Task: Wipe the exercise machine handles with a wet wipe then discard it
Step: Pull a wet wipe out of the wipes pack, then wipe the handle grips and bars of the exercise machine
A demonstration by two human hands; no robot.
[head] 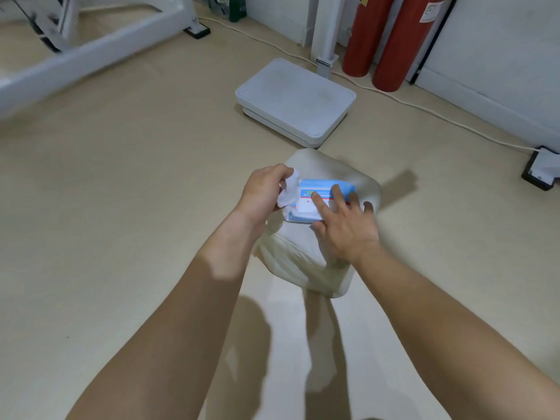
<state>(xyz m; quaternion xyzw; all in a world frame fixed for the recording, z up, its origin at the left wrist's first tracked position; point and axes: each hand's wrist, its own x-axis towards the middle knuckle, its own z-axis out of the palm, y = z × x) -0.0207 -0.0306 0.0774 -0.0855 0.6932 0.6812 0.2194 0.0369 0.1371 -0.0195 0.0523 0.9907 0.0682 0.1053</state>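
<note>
A blue and white pack of wet wipes point(316, 189) lies on top of a white bin point(348, 177) lined with a white bag, at the centre of the view. My left hand point(262, 192) grips a crumpled white wet wipe point(289, 190) at the pack's left end. My right hand point(341, 225) lies over the pack with spread, straight fingers pressing on its top. The white frame of the exercise machine point(91, 47) runs across the upper left, blurred. No handle of it is in view.
A white flat scale platform point(295, 100) sits on the beige floor behind the bin. Two red cylinders point(391, 40) stand against the far wall. A pale cable point(424, 109) runs along the floor to a black and white foot point(542, 171) at the right.
</note>
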